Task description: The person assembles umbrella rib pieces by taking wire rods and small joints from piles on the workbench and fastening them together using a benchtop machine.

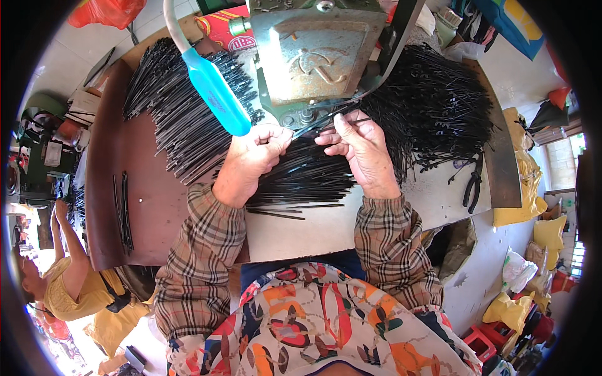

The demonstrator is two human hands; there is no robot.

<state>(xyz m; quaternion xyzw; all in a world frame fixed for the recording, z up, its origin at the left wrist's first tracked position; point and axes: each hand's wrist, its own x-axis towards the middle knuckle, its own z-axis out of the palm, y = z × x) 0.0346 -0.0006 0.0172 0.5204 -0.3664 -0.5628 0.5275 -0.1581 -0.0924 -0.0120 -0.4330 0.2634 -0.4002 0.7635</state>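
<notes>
At the foot of a worn metal machine (323, 59), my two hands work close together. My left hand (254, 156) is closed in a pinch on the end of a thin rod (304, 131) that points toward the machine's lower tip. My right hand (364, 150), fingers curled and thumb raised, pinches a thin black rod (359, 120) beside that tip. Below both hands lies a pile of thin black rods (301, 175). Where the rods meet under the machine is partly hidden by fingers. Checked sleeves cover both forearms.
Black rods are heaped in a left bundle (194, 119) and a right bundle (439, 94). A blue-headed lamp (216, 94) hangs beside my left hand. Black pliers (473, 188) lie near the right table edge. A few rods (123, 213) rest at left. Another person (69, 282) sits far left.
</notes>
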